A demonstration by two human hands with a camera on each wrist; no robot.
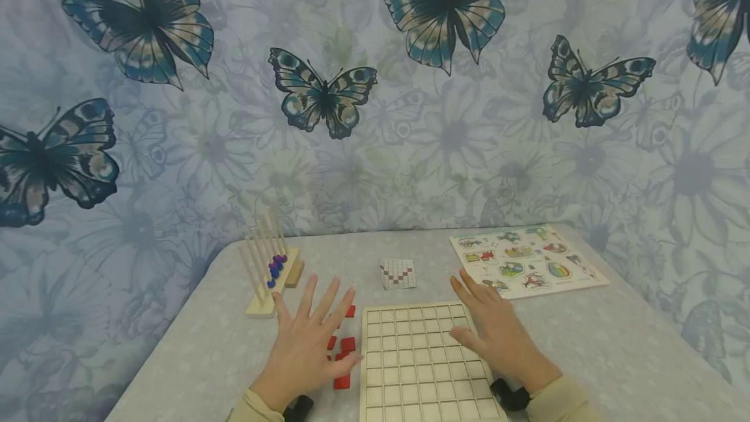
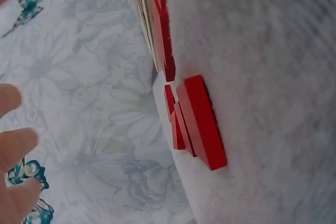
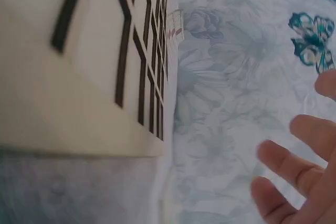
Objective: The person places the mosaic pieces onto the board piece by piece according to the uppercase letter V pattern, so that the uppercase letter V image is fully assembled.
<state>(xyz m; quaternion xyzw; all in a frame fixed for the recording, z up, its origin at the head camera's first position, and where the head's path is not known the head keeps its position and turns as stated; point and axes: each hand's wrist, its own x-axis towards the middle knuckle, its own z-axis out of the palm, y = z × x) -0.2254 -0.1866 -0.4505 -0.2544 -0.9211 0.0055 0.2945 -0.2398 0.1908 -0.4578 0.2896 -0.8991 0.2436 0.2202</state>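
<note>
- Above the surface (image 1: 176,370), near some red tiles (image 1: 348,344), the left hand (image 1: 307,350) spreads its fingers, grip released.
- Over the right edge of the gridded wooden board (image 1: 418,363), the right hand (image 1: 498,334) holds nothing, grip loose.
- Left of the board lie the tiles, some partly hidden.
- Beyond it sits a small patterned card (image 1: 398,273), between a peg stand (image 1: 289,267) and a picture board (image 1: 527,259).

Right hand (image 3: 316,192), fingers (image 3: 290,165) parted, near a dark-lined pale board (image 3: 52,111), butterfly-patterned wall (image 3: 226,90) behind
</note>
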